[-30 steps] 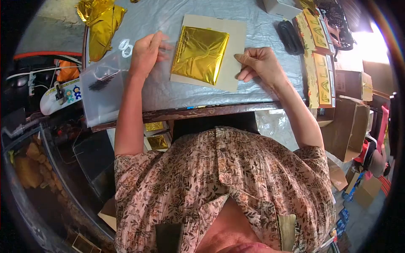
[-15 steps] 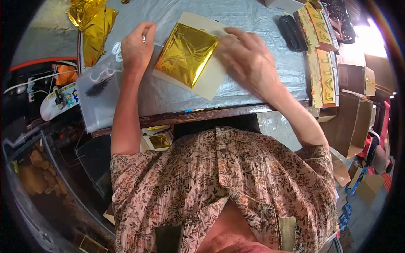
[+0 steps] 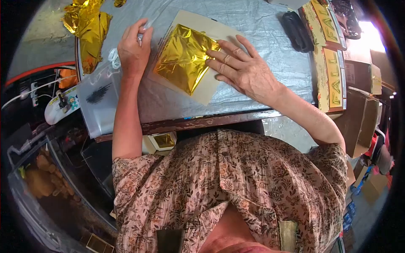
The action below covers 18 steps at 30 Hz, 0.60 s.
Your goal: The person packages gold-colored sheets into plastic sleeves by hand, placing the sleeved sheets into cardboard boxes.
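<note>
A square of shiny gold foil lies on a larger beige sheet of card or paper, set at an angle on the table. My right hand rests over the right corner of the foil, fingers spread and fingertips touching it. To the left of the foil is my left hand, raised with bent fingers. Something small and see-through shows between its thumb and forefinger; I cannot make out what it is. A ring is on one of its fingers.
Crumpled gold foil hangs at the table's left edge. A clear plastic sheet and a white cord lie left. On the right are a black case and boxes marked FALL. Cardboard boxes stand beyond.
My right hand, blurred before, has come down and left onto the foil's corner. The left thumb and forefinger have parted a little, with something clear showing between them.
</note>
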Each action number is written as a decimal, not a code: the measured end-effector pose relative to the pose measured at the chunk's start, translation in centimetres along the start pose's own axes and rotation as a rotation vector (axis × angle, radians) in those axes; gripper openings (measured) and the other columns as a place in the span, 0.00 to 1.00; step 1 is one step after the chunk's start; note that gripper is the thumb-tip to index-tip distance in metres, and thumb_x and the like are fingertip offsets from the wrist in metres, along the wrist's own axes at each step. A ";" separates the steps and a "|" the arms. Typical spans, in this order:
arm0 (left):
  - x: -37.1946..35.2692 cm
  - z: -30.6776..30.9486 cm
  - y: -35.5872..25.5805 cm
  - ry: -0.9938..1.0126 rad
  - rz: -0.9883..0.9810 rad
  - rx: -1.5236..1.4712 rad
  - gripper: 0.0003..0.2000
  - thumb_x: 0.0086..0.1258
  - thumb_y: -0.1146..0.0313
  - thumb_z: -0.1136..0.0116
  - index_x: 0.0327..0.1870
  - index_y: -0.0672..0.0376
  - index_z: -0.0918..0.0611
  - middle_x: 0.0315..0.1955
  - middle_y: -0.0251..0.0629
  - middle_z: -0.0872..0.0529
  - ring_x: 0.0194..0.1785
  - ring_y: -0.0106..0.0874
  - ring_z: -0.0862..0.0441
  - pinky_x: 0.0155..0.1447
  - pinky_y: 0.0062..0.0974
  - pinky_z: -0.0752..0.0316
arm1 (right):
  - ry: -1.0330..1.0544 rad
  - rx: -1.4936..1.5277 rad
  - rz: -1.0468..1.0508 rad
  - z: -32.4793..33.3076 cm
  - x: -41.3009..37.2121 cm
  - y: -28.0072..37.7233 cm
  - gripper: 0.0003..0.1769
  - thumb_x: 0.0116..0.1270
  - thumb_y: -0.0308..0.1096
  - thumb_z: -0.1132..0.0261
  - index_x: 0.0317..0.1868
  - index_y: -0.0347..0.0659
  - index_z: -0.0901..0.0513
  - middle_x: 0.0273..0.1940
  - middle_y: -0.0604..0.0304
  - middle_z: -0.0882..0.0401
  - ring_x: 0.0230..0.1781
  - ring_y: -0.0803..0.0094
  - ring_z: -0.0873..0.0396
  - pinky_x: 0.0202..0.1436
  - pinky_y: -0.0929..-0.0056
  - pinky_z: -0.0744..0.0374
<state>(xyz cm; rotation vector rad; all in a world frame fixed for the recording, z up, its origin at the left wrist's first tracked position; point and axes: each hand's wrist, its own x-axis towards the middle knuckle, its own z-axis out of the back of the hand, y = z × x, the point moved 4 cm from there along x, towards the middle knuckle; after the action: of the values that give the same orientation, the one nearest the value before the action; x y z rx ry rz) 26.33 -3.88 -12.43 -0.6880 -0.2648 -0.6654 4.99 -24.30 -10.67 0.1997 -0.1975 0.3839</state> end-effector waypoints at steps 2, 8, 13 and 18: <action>0.1 0.1 0.0 0.011 0.012 -0.001 0.13 0.69 0.69 0.32 0.54 0.57 0.14 0.38 0.41 0.13 0.38 0.40 0.14 0.40 0.35 0.21 | 0.003 0.014 0.003 0.4 -0.4 -0.2 0.24 0.74 0.46 0.35 0.67 0.49 0.19 0.70 0.65 0.22 0.76 0.61 0.33 0.85 0.47 0.44; -0.5 1.6 -5.3 -0.124 -0.304 0.228 0.17 0.72 0.66 0.35 0.60 0.60 0.17 0.54 0.46 0.14 0.55 0.46 0.16 0.59 0.37 0.22 | -0.027 0.086 -0.013 1.4 -0.5 -0.4 0.22 0.71 0.41 0.31 0.64 0.48 0.17 0.66 0.63 0.19 0.71 0.63 0.27 0.79 0.50 0.36; -4.8 -1.0 -10.8 0.335 -0.253 0.212 0.35 0.76 0.53 0.40 0.78 0.63 0.34 0.77 0.51 0.33 0.79 0.51 0.37 0.79 0.51 0.42 | -0.207 0.232 -0.217 1.2 2.0 -4.5 0.18 0.65 0.31 0.28 0.55 0.42 0.13 0.54 0.59 0.14 0.53 0.62 0.20 0.59 0.57 0.22; -5.7 -2.6 -9.8 0.410 -0.227 0.204 0.43 0.75 0.45 0.42 0.80 0.66 0.41 0.80 0.52 0.41 0.82 0.53 0.44 0.81 0.56 0.49 | -0.158 0.244 -0.229 0.1 4.0 -5.7 0.18 0.63 0.30 0.28 0.54 0.40 0.12 0.45 0.58 0.17 0.48 0.59 0.21 0.58 0.60 0.23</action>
<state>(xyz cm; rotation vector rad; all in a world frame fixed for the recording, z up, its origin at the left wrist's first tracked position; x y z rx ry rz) 15.66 -8.59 -11.97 -0.3172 -0.0290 -0.9642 10.82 -28.09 -10.55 0.4891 -0.2808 0.1629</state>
